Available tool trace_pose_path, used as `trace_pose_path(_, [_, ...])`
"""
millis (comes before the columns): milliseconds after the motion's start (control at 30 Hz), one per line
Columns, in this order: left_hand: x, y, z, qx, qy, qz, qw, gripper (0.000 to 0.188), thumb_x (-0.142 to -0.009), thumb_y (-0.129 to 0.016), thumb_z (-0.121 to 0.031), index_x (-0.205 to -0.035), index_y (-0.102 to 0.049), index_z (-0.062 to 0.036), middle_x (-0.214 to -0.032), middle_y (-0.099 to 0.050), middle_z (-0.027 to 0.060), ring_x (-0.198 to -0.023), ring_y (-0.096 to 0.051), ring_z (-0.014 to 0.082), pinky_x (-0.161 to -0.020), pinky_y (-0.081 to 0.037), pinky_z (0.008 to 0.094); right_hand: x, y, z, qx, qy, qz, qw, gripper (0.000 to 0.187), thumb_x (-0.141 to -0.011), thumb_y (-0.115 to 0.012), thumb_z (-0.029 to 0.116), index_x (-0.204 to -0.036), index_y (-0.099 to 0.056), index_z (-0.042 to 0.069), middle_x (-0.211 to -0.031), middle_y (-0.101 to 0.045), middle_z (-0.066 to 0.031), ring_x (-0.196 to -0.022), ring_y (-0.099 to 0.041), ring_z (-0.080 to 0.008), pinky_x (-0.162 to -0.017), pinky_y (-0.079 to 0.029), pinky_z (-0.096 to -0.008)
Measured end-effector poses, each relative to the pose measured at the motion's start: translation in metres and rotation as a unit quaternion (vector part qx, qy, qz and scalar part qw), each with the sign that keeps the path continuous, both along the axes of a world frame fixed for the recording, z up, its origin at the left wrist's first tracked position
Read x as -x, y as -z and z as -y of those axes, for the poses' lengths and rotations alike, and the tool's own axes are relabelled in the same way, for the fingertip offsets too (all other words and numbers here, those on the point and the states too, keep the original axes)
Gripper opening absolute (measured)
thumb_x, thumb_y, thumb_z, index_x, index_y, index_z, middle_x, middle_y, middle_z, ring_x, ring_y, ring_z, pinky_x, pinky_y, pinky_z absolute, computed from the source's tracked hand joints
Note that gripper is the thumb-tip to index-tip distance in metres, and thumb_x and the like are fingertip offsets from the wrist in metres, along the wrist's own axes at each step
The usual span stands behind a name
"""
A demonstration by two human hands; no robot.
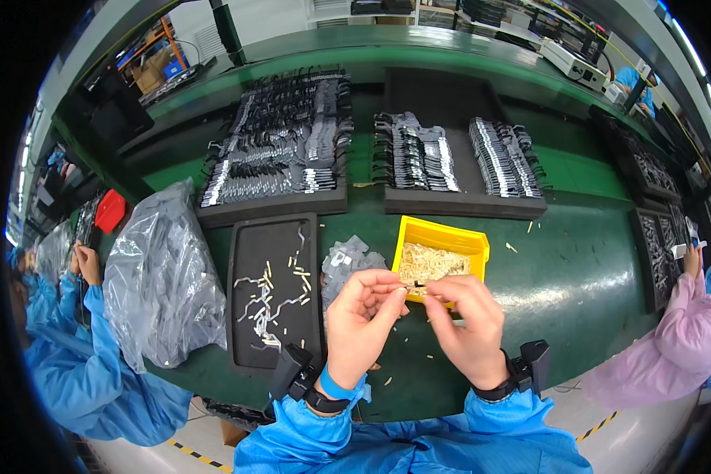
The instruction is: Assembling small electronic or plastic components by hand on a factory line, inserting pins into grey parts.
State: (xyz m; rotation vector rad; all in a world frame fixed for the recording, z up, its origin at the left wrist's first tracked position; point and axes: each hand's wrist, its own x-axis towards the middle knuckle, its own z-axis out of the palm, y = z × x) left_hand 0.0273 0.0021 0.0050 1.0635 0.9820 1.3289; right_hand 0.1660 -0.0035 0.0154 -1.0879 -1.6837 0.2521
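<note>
My left hand (361,322) and my right hand (472,328) meet above the near edge of a yellow bin (439,230). Between their pinched fingertips is a small dark part (418,285), too little to make out in detail. Small pale pieces (434,261) fill much of the bin. Just left of it lies a pile of grey translucent pieces (349,258), partly covered by my left hand. Farther left a black tray (246,246) holds thin bent strips (262,316) and scattered pale slivers.
Two black foam trays (268,202) (466,203) with rows of dark and silvery parts stand at the back. A big clear bag of grey pieces (166,276) sits left. Co-workers in blue (110,379) and pink (656,347) sit at either side. Loose slivers dot the green table (577,268).
</note>
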Motion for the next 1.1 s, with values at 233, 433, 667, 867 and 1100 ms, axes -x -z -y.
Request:
trace_pose_path(233, [0.002,0.009,0.003,-0.243,-0.046,-0.236,0.94,0.017,-0.076,-0.059,0.007,-0.089,-0.052,-0.0003,-0.082,-0.063,0.0099,-0.075,-0.063,0.0181,-0.063,-0.05,0.0267,-0.004,0.007,-0.006,-0.006,-0.03,0.056,0.998,0.018,-0.067,-0.067,-0.003,-0.083,-0.061,0.003,-0.076,-0.061,-0.0079,-0.068,-0.061,-0.0226,-0.057,-0.048,-0.03])
trace_pose_path(433, [0.006,0.008,-0.002,-0.394,-0.048,-0.339,0.853,0.025,-0.067,-0.061,0.01,-0.087,-0.051,-0.0011,-0.083,-0.062,0.0115,-0.074,-0.062,0.0285,-0.063,-0.05,0.0327,-0.005,0.004,-0.005,-0.006,-0.036,0.067,0.997,0.017,-0.065,-0.065,-0.004,-0.08,-0.061,0.003,-0.074,-0.06,-0.0077,-0.066,-0.061,-0.0227,-0.056,-0.048,-0.0301])
trace_pose_path(667, [-0.001,0.009,0.004,-0.156,-0.044,-0.156,0.974,0.025,-0.08,-0.057,0.005,-0.103,-0.048,0.0,-0.084,-0.062,0.009,-0.072,-0.062,0.0164,-0.063,-0.048,0.0243,-0.018,0.005,-0.015,-0.004,0.107,0.021,0.994,0.012,-0.066,-0.064,-0.005,-0.075,-0.06,0.003,-0.069,-0.06,-0.0084,-0.063,-0.06,-0.0223,-0.055,-0.047,-0.0302])
trace_pose_path(867, [0.0,0.005,0.0,-0.076,-0.028,-0.072,0.994,0.037,-0.081,-0.057,0.003,-0.115,-0.043,0.0014,-0.085,-0.061,0.0075,-0.072,-0.06,0.0116,-0.062,-0.046,0.0205,-0.013,0.0,-0.008,0.014,0.035,-0.017,0.999,0.012,-0.068,-0.066,-0.004,-0.077,-0.063,0.003,-0.072,-0.061,-0.0088,-0.063,-0.06,-0.0224,-0.056,-0.047,-0.0293])
trace_pose_path(1100, [-0.002,0.008,0.004,-0.188,-0.067,-0.213,0.956,0.027,-0.08,-0.06,0.004,-0.104,-0.048,0.0022,-0.082,-0.064,0.0105,-0.074,-0.063,0.0142,-0.066,-0.051,0.0238,-0.004,0.007,-0.006,0.005,-0.026,0.031,0.999,0.011,-0.069,-0.068,0.003,-0.078,-0.062,0.004,-0.072,-0.061,-0.0062,-0.064,-0.06,-0.0214,-0.055,-0.048,-0.0304])
